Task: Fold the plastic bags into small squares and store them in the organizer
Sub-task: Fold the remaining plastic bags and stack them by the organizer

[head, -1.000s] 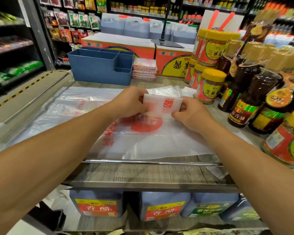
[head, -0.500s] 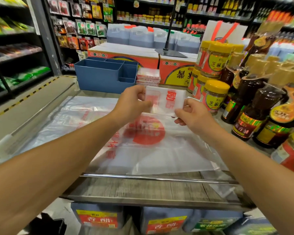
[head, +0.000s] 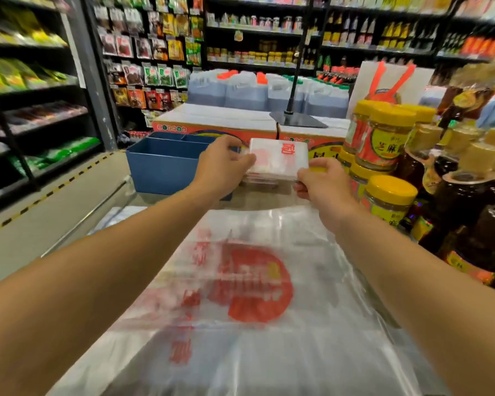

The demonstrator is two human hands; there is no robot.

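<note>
A folded white plastic bag square [head: 280,158] with red print is held up between both hands. My left hand [head: 222,167] pinches its left edge and my right hand [head: 322,181] pinches its lower right corner. It hovers just above a small stack of folded bags [head: 259,180], mostly hidden behind it. The blue organizer [head: 163,164] stands directly left of that stack, its compartments open at the top. A flat clear plastic bag [head: 255,284] with a red round print lies spread on the counter under my forearms.
Yellow-lidded jars [head: 389,195] and dark sauce bottles [head: 475,224] crowd the right side close to my right hand. Orange cartons [head: 240,124] and large jugs [head: 240,92] stand behind the organizer. A black stand base [head: 297,120] rests on the cartons. Store shelves line the background.
Both hands have carried the folded square forward, away from me, from above the flat bag to just over the stack beside the organizer. The camera has tilted forward too.
</note>
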